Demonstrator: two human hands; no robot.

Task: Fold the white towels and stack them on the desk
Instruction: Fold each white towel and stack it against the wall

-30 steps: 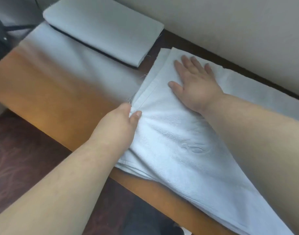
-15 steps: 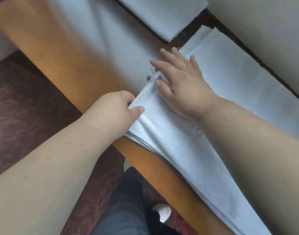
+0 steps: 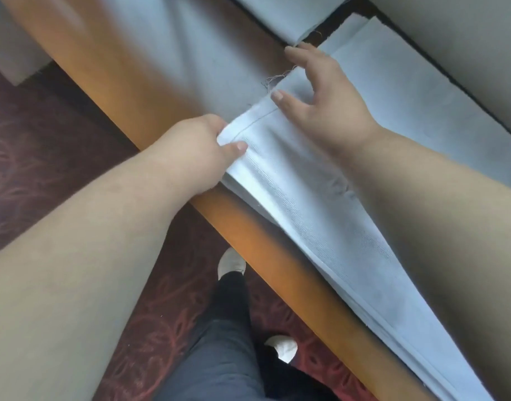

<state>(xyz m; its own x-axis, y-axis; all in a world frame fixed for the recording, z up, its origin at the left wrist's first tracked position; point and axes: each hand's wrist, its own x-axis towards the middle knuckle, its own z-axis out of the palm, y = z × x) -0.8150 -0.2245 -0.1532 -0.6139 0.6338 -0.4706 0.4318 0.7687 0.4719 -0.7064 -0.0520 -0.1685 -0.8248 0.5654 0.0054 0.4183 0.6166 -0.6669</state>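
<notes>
A long white towel (image 3: 320,204), folded into several layers, lies along the front edge of the wooden desk (image 3: 127,79). My left hand (image 3: 196,151) grips its near-left corner, thumb on top and fingers underneath. My right hand (image 3: 326,102) sits at the far-left corner of the same end, thumb pressing on the hem and fingers curled over the towel's edge. Another white towel (image 3: 416,91) lies flat beneath it, toward the wall. A folded white towel (image 3: 294,13) rests at the back of the desk.
A pale wall (image 3: 465,36) runs along the desk's far side. Below the desk edge are a dark red patterned carpet (image 3: 46,146), my dark trousers (image 3: 228,351) and white shoes (image 3: 231,261).
My right hand has slid from flat on the towel's middle to its left end and curled at the corner. The view has tilted down toward the floor. My left hand keeps its grip.
</notes>
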